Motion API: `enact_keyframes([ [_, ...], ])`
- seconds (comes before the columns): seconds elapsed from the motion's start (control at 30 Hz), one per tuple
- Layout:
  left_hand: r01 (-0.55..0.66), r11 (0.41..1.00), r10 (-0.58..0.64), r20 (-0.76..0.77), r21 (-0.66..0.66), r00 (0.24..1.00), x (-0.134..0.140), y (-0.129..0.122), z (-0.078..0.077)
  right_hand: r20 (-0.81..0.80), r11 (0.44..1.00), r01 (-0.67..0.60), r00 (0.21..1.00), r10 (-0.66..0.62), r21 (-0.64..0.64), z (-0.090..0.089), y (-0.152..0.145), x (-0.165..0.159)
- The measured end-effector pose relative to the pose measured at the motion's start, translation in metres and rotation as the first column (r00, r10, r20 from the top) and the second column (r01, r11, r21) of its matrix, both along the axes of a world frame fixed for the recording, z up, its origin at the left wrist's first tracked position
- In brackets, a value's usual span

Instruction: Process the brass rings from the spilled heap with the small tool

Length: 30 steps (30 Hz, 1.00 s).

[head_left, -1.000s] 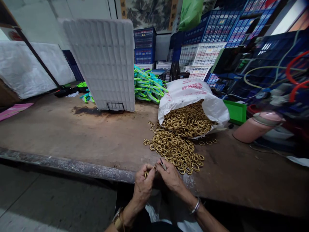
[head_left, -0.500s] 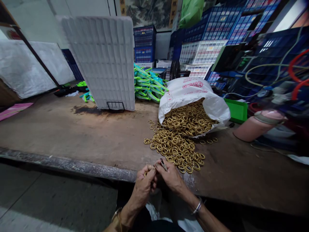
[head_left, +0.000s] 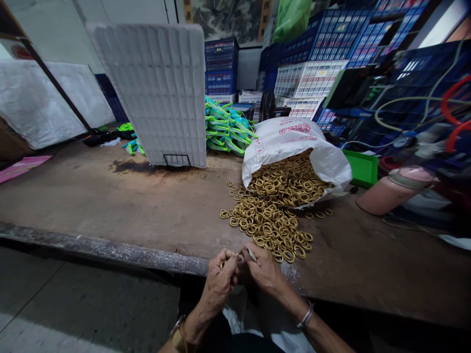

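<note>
Gold-coloured rings lie in a loose pile (head_left: 265, 223) on the table, just beyond my hands. My left hand (head_left: 220, 277) is closed at the table's front edge, its fingers pinching a gold ring (head_left: 222, 264), of which only a bit shows. Close beside it, my right hand (head_left: 263, 269) is closed around a small knife (head_left: 251, 254) with a short flat blade. The fingertips of both hands nearly meet over the ring, so the exact contact of the blade is hidden. More rings spill from an open white sack (head_left: 290, 135) behind the pile.
A white ribbed tray (head_left: 162, 98) stands upright on a wire stand. Behind it lies a heap of green and teal pieces (head_left: 228, 130). A pink bottle (head_left: 393, 191) and a green tray (head_left: 362, 167) are on the right. Blue and white crates (head_left: 309, 78) are stacked at the back.
My right hand has turned, and the knife now lies lower and flatter between its fingers. My left hand stays nearly in place with the ring.
</note>
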<state>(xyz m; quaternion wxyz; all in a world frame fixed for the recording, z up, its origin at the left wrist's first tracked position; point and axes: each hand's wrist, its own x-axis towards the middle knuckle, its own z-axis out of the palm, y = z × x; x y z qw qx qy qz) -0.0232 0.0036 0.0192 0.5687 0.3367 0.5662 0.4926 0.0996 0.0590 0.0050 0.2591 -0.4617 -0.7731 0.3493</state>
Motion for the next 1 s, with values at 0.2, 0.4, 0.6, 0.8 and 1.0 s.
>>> enact_keyframes([
  [0.2,-0.020,0.998,0.021,-0.005,0.052,1.000,0.000,-0.001,0.004,0.246,0.984,-0.112,0.966,0.075,0.136,0.005,-0.011,-0.002],
  [0.4,-0.035,0.997,0.038,-0.037,0.075,0.999,0.000,-0.002,0.005,0.314,0.980,-0.096,0.949,0.037,0.174,0.009,-0.012,-0.005],
  [0.6,-0.034,0.988,0.045,-0.070,0.151,0.997,0.000,-0.002,-0.001,0.344,0.983,-0.122,0.937,0.068,0.139,0.007,-0.012,-0.004],
  [0.8,-0.029,0.988,0.036,-0.046,0.152,0.998,0.000,-0.010,0.000,0.510,0.988,-0.125,0.858,0.063,0.088,0.003,0.000,-0.005],
  [1.0,0.046,0.999,-0.046,0.354,0.008,0.934,0.000,-0.018,0.000,0.568,0.978,-0.023,0.817,-0.101,0.206,-0.003,0.026,-0.009],
])
